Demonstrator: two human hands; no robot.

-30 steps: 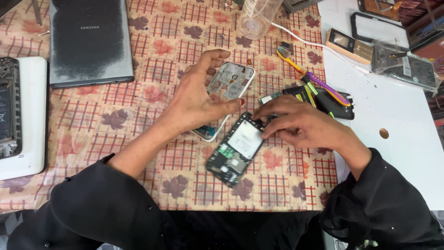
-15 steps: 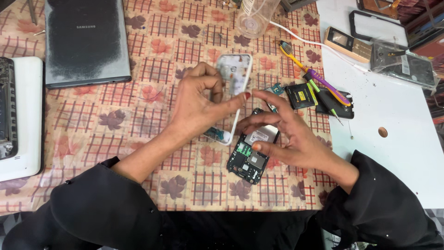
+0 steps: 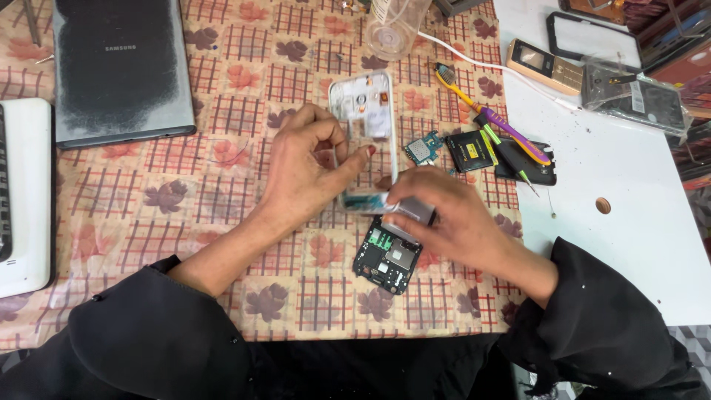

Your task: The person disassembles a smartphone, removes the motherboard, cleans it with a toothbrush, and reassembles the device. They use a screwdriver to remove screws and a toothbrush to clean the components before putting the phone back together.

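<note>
Head view: left hand [image 3: 307, 174] grips frame [image 3: 363, 126], its long axis pointing away; right hand [image 3: 452, 218] pinches the frame's near end above board [image 3: 386, 258].

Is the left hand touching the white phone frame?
Touching: the head view shows the left hand with its fingers wrapped on the white phone frame's left edge.

Left of the left hand [image 3: 307, 174] the patterned cloth [image 3: 185, 200] is open. Far left lies a grey tablet [image 3: 118, 67]. Right of the right hand [image 3: 455, 222], a battery [image 3: 471, 150], toothbrush [image 3: 485, 111] and screwdriver [image 3: 507, 152] crowd the way; the white table [image 3: 629, 222] nearer is free.
</note>
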